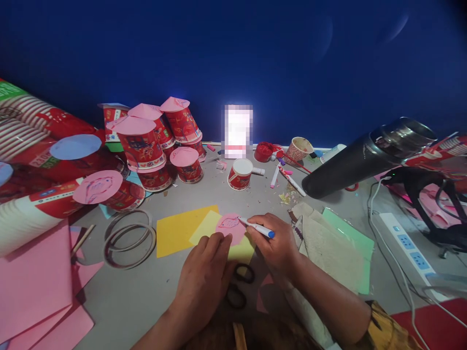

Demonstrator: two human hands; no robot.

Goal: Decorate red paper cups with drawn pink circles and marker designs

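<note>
My right hand (275,243) is closed around a white marker with a blue end (260,228), its tip touching a round pink paper disc (239,236). A small oval outline with marks inside is drawn on the disc in blue and red. My left hand (206,272) rests with bent fingers on the disc's near left edge; its thumb is partly hidden. Beneath the disc lie pale yellow paper (204,227) and a deeper yellow sheet (175,236). Black-handled scissors (236,296) lie between my wrists, their blades hidden.
Decorated red paper cups (142,150) with pink tops stand at the back left. Two tape rings (129,245) and pink sheets (36,296) lie left. One red cup (241,176) stands ahead. A black flask (365,158), cloth (328,248) and power strip (410,248) are right.
</note>
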